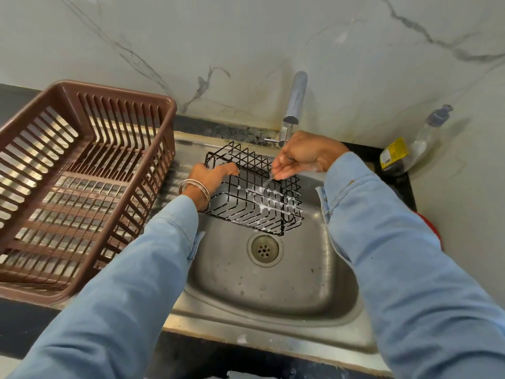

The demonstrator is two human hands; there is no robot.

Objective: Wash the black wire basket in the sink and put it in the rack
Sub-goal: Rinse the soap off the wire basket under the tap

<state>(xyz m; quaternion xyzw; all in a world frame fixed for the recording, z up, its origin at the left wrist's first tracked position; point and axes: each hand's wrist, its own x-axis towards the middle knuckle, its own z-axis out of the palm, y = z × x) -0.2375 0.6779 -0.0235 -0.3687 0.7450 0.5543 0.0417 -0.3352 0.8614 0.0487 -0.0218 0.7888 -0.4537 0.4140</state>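
The black wire basket hangs tilted over the steel sink, with white suds along its wires. My left hand grips its left rim. My right hand is held under the tap, fingers loosely cupped just above the basket's far right side, and a thin stream of water runs off the fingertips onto the wires. The brown plastic rack stands on the drainboard left of the sink and holds nothing.
A clear bottle with a yellow label lies on the dark counter at the back right. Something red shows beside my right sleeve. The drain sits below the basket. A marble wall rises close behind the tap.
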